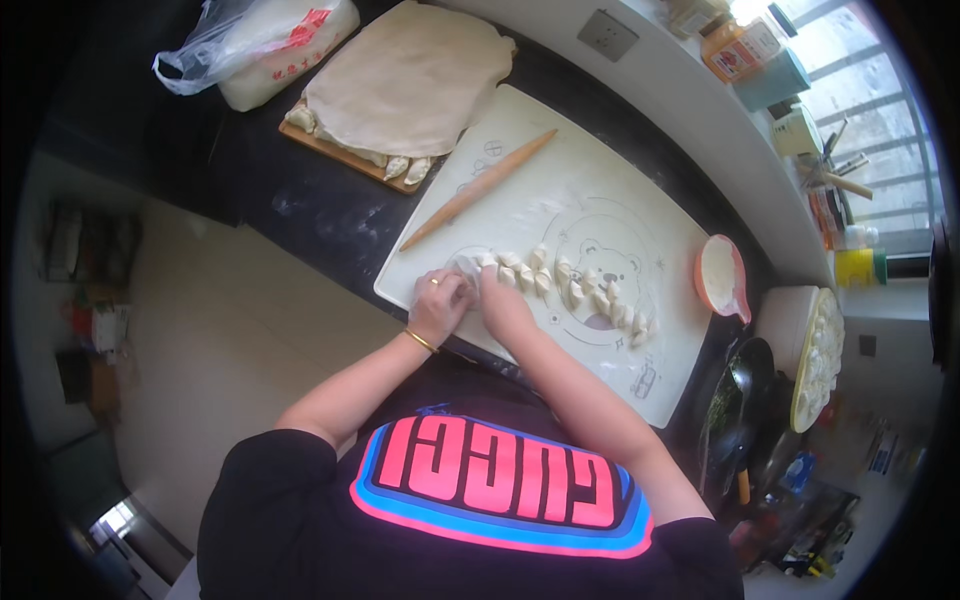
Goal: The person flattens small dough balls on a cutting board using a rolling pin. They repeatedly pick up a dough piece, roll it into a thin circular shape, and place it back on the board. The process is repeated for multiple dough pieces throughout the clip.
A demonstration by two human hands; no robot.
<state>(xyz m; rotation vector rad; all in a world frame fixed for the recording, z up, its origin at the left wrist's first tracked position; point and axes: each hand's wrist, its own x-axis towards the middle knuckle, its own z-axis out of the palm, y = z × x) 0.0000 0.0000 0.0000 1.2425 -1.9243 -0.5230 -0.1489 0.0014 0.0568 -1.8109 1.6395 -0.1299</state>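
Note:
My left hand and my right hand are close together over the near-left part of a white mat with a printed bear. The left fingers are curled closed around something pale and partly see-through that I cannot make out. Bent down beside them, my right fingers pinch at a small dough piece at the left end of a row. Several more cut dough pieces run from there to the right across the mat. Beyond my hands a tapered wooden rolling pin lies diagonally.
At the far left, a pale sheet covers dumplings on a wooden board. A plastic bag stands beyond it. On the right are a pink bowl, a dark pan and a tray of dumplings. Jars line the windowsill.

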